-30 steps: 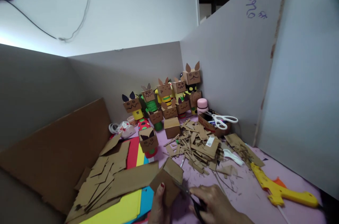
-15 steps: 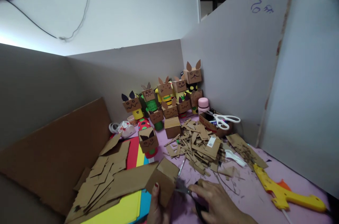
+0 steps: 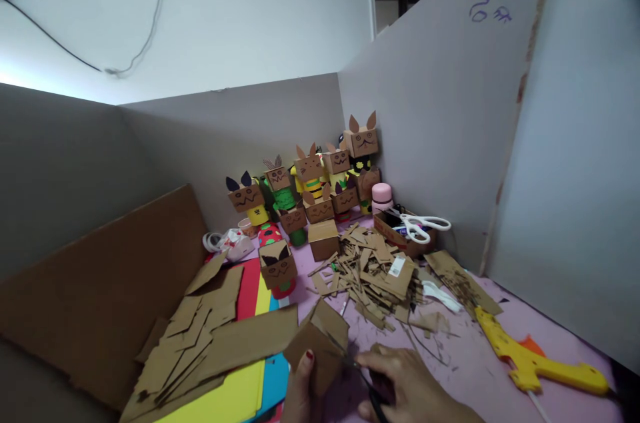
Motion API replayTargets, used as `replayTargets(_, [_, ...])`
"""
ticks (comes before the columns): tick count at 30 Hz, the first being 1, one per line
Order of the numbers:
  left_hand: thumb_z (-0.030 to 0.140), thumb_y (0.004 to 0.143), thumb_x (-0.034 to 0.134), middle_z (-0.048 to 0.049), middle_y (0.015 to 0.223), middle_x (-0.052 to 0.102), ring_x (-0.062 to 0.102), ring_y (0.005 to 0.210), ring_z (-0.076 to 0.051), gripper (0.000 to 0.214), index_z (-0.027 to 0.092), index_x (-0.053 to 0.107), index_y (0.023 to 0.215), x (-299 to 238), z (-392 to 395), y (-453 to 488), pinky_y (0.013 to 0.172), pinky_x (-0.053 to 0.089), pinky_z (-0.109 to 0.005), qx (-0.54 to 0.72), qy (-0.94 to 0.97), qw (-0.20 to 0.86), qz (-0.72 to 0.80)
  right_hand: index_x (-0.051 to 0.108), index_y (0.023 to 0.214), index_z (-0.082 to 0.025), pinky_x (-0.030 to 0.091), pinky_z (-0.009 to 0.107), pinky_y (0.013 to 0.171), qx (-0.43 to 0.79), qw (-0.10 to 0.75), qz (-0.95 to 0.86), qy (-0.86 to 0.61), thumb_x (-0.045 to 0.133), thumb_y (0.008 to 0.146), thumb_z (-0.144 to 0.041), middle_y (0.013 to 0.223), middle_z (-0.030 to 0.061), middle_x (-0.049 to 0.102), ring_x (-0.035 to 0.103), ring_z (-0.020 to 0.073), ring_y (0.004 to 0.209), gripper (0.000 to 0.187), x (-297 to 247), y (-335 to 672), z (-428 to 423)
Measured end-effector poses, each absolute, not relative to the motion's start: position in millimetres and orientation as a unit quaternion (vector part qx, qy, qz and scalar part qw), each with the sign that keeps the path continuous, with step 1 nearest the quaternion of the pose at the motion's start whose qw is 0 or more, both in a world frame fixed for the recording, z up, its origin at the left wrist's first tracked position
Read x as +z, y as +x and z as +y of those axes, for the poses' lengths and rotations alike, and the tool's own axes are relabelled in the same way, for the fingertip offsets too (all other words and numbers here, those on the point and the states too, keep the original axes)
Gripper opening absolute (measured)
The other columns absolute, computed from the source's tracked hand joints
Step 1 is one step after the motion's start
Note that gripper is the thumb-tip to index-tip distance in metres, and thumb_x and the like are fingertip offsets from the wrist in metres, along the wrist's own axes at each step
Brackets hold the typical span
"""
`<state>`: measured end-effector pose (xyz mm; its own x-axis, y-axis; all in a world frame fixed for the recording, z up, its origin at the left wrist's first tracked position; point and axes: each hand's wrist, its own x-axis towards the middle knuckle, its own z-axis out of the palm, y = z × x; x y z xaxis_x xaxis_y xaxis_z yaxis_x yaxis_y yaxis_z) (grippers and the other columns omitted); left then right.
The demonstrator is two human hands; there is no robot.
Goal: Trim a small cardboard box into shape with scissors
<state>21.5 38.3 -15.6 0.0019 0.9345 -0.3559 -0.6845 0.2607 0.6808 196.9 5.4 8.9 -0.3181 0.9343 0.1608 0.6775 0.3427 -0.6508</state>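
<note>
A small brown cardboard box [image 3: 316, 350] is gripped from below by my left hand [image 3: 302, 386], its thumb flat on the near face. My right hand [image 3: 400, 380] is closed around a pair of black-handled scissors [image 3: 371, 396]. The scissor blades reach the right edge of the box, and their tips are hard to make out against it. Behind the box lies a long cardboard strip [image 3: 255, 338]. A finished cardboard box [image 3: 323, 240] stands farther back.
Cardboard cat-faced figures [image 3: 310, 170] stand at the back. Cardboard scraps [image 3: 370, 270] form a pile in the middle. On the right lies a yellow glue gun [image 3: 545, 360]; white scissors [image 3: 425, 224] rest on a small box. Cut cardboard sheets [image 3: 200, 336] and coloured paper [image 3: 235, 396] lie left.
My left hand has tilted the cardboard box and shifted it slightly right. The scissor blades have moved in against the box's right edge.
</note>
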Motion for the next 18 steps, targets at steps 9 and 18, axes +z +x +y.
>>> replayTargets(9, [0.038, 0.058, 0.078, -0.0113, 0.093, 0.076, 0.066, 0.097, -0.033, 0.076, 0.018, 0.051, 0.127, -25.5, 40.4, 20.1, 0.088, 0.048, -0.044, 0.582, 0.205, 0.691, 0.377, 0.065, 0.074, -0.023, 0.027, 0.022, 0.052, 0.268, 0.284, -0.754, -0.528, 0.074, 0.058, -0.035, 0.061, -0.0042, 0.056, 0.047, 0.0131, 0.056, 0.022, 12.5, 197.8, 4.8])
replayTargets(18, [0.034, 0.064, 0.073, -0.0096, 0.081, 0.076, 0.067, 0.095, -0.033, 0.057, 0.015, 0.058, 0.116, -24.1, 37.5, 24.2, 0.088, 0.049, -0.048, 0.578, 0.147, 0.714, 0.367, 0.063, 0.067, -0.020, 0.026, 0.022, 0.049, 0.247, 0.323, -0.761, -0.506, 0.065, 0.064, -0.039, 0.053, -0.0037, 0.052, 0.044, 0.0114, 0.050, 0.019, 9.6, 193.6, 2.4])
